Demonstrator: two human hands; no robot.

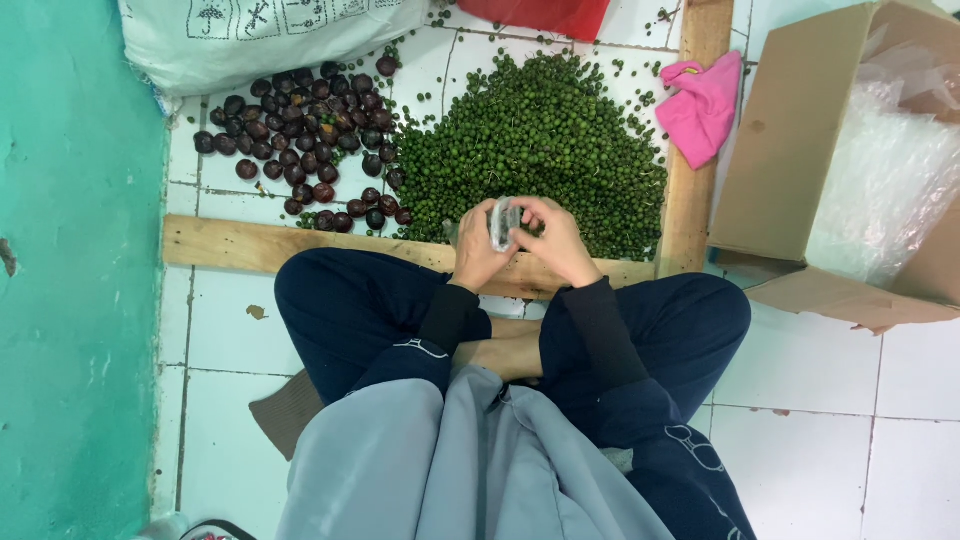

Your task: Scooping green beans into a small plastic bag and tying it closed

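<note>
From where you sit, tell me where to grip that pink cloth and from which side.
Grip the pink cloth at its upper folded corner, which overlaps the wooden plank, reaching in from the plank side with the right hand. It lies crumpled and soft, so a pinch on that raised fold probably suffices.

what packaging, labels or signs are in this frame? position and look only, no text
White woven sack: top left, lying on the tiled floor, bulging, with dark printed pictograms.
Cardboard box: right side, open, plain brown, flaps splayed.
Clear plastic liner: inside the box, crinkled, see-through.
Small clear bag: held between the left hand and right hand, above the green berry pile.
No signs or screens in view.
</note>
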